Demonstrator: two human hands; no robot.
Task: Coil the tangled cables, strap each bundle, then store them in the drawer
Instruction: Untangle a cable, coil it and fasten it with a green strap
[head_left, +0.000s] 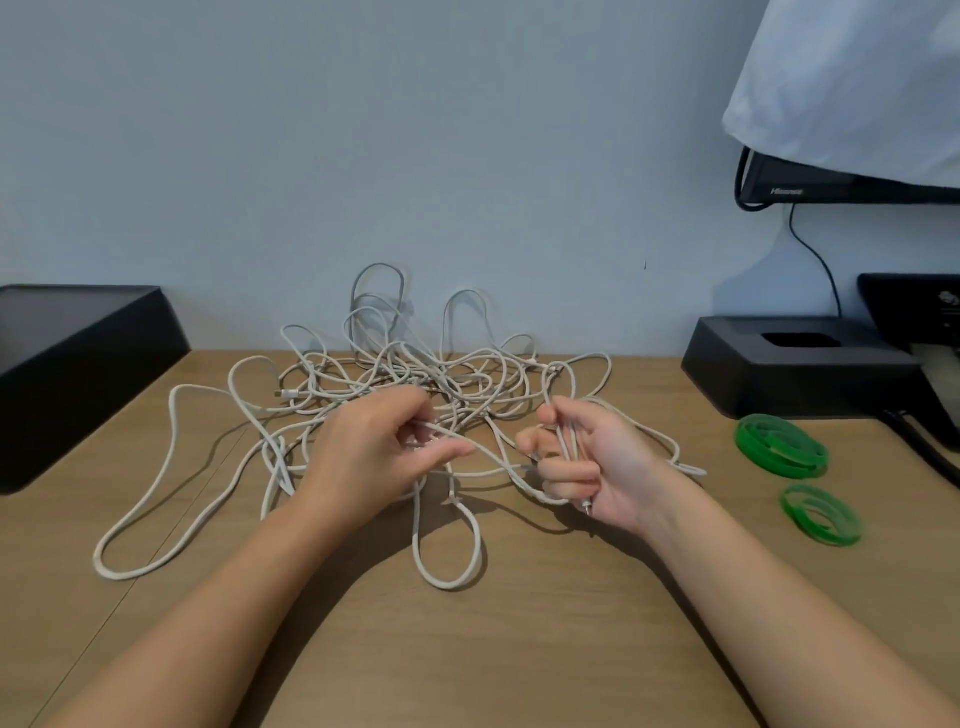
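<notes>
With the white cables (415, 384) heaped in a tangle on the counter (519, 649), the right hand (587, 467) grips one cable's plug end while the left hand (374, 452) pinches a strand, which should be drawn out gently, loop by loop, without tightening knots.

left hand (374, 457) hides its grip on the cable (448, 586); cloth (857, 83) covers monitor (795, 183).

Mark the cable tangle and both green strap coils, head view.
cable tangle (441, 376), head view, dense middle of the knot.
far green strap coil (789, 467), head view, front rim.
near green strap coil (826, 538), head view, front rim.
</notes>
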